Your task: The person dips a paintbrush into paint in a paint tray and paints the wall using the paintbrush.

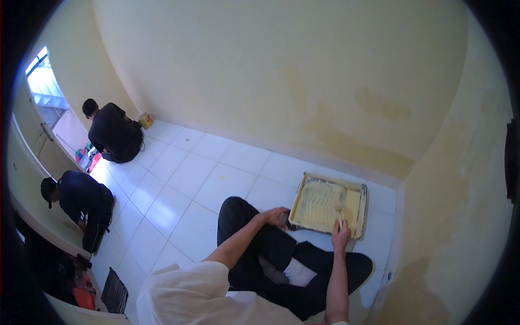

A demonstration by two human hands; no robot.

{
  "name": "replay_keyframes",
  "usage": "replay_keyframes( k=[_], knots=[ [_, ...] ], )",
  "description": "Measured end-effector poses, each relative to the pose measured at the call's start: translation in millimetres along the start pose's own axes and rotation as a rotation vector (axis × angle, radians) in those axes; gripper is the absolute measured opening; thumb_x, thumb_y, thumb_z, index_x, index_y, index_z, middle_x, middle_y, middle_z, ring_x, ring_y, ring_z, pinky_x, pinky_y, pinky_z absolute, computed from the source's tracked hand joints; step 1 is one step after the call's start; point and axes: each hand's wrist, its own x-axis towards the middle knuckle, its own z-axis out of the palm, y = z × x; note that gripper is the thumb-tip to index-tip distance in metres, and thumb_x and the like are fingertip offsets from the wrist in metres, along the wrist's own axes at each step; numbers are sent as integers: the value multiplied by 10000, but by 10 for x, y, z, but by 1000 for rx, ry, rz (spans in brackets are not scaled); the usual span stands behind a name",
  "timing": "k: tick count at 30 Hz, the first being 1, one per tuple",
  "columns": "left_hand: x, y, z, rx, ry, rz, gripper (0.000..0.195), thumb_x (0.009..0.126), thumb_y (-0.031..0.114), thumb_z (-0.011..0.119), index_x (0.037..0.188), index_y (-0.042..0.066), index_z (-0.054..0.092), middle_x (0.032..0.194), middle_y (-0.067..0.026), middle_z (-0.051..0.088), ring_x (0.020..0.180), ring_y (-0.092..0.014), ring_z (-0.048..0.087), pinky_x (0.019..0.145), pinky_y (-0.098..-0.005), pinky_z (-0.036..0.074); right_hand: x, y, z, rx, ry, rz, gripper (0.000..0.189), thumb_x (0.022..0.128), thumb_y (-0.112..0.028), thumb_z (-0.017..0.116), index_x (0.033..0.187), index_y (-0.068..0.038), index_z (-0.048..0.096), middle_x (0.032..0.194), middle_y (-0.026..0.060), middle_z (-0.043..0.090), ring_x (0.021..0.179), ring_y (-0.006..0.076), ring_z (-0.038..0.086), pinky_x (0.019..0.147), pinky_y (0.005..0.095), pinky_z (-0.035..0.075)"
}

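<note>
A ribbed paint tray [321, 199] coated in pale yellow paint lies on the white tiled floor before my crossed legs. My right hand [341, 233] grips the pale handle of a paintbrush [340, 213], whose head is over the tray's right part. At the tray's lower left corner is my left hand [277, 217], its fingers curled near the edge beside a small dark object; whether it grips the tray cannot be told.
Damp-looking yellowish patches mark the wall [349, 138] behind the tray. Two people [115, 132] in dark clothes crouch at the left, one beside a yellow container [146, 120]. A door [44, 134] stands ajar, and a dark ribbed object [115, 291] lies at lower left.
</note>
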Motion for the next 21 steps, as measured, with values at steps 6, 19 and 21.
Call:
replay_keyframes(
  k=[6, 19, 21],
  knots=[
    [255, 140, -172, -126, -52, 143, 841, 504, 295, 866, 1210, 7, 512, 1180, -183, 592, 1121, -320, 548, 974, -383, 415, 100, 69, 40, -2, 107, -40, 271, 910, -262, 553, 874, 6, 565, 694, 248, 594, 685, 446, 582, 564, 476, 437],
    [266, 51, -30, 143, 91, 60, 720, 576, 391, 813, 1092, 3, 493, 1012, -224, 581, 974, -395, 556, 871, -435, 451, -74, 112, 183, -35, 240, -19, 174, 896, -140, 588, 865, 29, 562, 690, 204, 622, 631, 324, 655, 534, 367, 464],
    [251, 32, -61, 151, 104, 96, 745, 588, 381, 815, 1131, -1, 478, 1028, -219, 574, 993, -386, 547, 883, -432, 438, -92, 105, 227, 8, 222, -57, 159, 891, -131, 594, 869, 24, 567, 682, 177, 629, 615, 263, 658, 525, 339, 470]
  ],
)
